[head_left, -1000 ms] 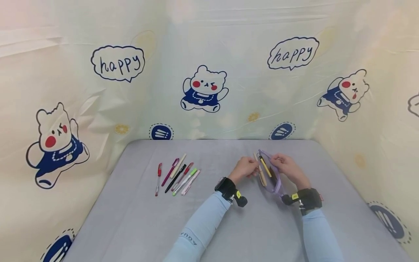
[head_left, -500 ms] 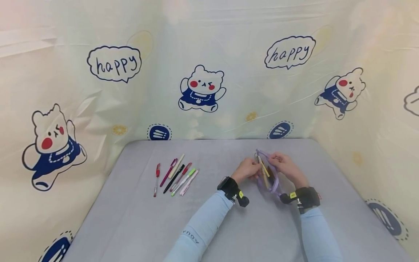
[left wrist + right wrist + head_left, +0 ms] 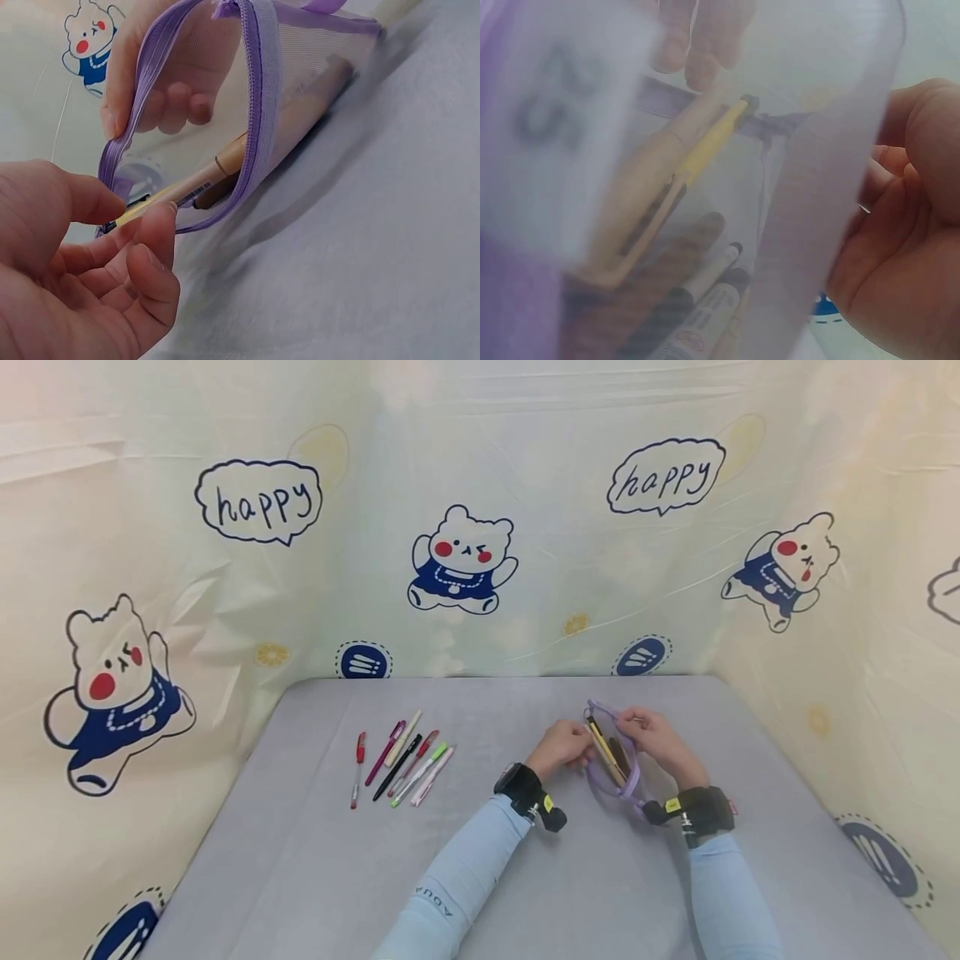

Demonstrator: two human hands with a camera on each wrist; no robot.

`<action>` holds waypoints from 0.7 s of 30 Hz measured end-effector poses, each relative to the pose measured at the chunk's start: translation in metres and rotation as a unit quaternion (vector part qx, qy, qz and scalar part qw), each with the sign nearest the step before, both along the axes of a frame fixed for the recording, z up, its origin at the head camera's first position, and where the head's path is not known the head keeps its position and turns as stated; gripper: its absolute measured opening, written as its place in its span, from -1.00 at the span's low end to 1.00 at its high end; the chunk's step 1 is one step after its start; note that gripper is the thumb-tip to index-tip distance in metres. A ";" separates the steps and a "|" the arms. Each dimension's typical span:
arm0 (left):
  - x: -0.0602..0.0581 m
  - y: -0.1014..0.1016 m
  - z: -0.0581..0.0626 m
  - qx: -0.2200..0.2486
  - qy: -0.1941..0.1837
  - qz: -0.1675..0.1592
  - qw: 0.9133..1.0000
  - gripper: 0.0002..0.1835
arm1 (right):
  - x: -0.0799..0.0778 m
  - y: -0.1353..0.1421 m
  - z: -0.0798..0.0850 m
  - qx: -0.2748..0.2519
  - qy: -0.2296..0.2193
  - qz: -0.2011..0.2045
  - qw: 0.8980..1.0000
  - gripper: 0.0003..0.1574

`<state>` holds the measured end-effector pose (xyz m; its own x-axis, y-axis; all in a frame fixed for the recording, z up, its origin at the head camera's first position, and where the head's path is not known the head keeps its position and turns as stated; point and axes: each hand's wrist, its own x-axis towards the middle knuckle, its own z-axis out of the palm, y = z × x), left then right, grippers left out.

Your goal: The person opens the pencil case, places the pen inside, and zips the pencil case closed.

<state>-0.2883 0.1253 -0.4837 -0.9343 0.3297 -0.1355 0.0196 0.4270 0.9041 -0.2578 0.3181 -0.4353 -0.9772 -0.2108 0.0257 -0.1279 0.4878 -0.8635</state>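
A see-through mesh pencil pouch [image 3: 634, 779] with purple zipper edges lies on its side, its mouth wide apart. My right hand [image 3: 662, 745] grips the pouch's right edge with bent fingers. At the mouth, my left hand [image 3: 557, 748] pinches the near end of a beige marker [image 3: 196, 178], most of which is inside the pouch. A yellow pen [image 3: 712, 152] lies alongside it, also in the pouch. Through the mesh in the right wrist view, dark-capped markers [image 3: 718, 307] show deeper inside. Part of the left edge is hidden behind my left fingers.
Several loose pens lie on the left half of the grey table [image 3: 315, 868]. Among them are a red-capped pen [image 3: 358, 770], a black pen [image 3: 397, 768] and a green-and-white pen [image 3: 420, 777]. A printed curtain [image 3: 525, 460] stands behind the table and along its sides.
The beige marker has gone down into the pouch. My left hand moved right to the mouth, then slightly back left. My right hand stays on the pouch edge.
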 end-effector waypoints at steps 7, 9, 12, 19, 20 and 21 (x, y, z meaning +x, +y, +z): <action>0.000 -0.002 0.003 -0.014 -0.001 0.022 1.000 -0.69 | 0.000 -0.003 0.001 -0.006 0.001 0.004 1.000 -0.68; 0.000 -0.001 0.006 -0.019 0.002 0.017 1.000 -0.71 | 0.001 -0.003 0.002 -0.003 0.003 0.005 1.000 -0.68; 0.001 0.003 0.010 -0.022 0.009 -0.010 1.000 -0.75 | 0.000 -0.004 0.001 -0.005 0.001 0.003 1.000 -0.68; 0.002 0.007 0.009 -0.039 0.019 -0.055 0.998 -0.65 | -0.011 0.009 -0.017 -0.003 0.001 0.004 1.000 -0.65; 0.002 0.006 0.008 -0.035 0.021 -0.053 0.998 -0.67 | -0.014 0.012 -0.021 0.000 0.002 0.003 1.000 -0.64; 0.001 0.004 0.009 -0.030 0.025 -0.053 0.998 -0.70 | -0.016 0.015 -0.023 0.000 0.004 0.003 1.000 -0.63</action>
<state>-0.2875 0.1296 -0.4751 -0.9005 0.4200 -0.1130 0.1116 0.4742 0.8733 -0.2734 0.3329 -0.4585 -0.9758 -0.2161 0.0329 -0.1368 0.4865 -0.8629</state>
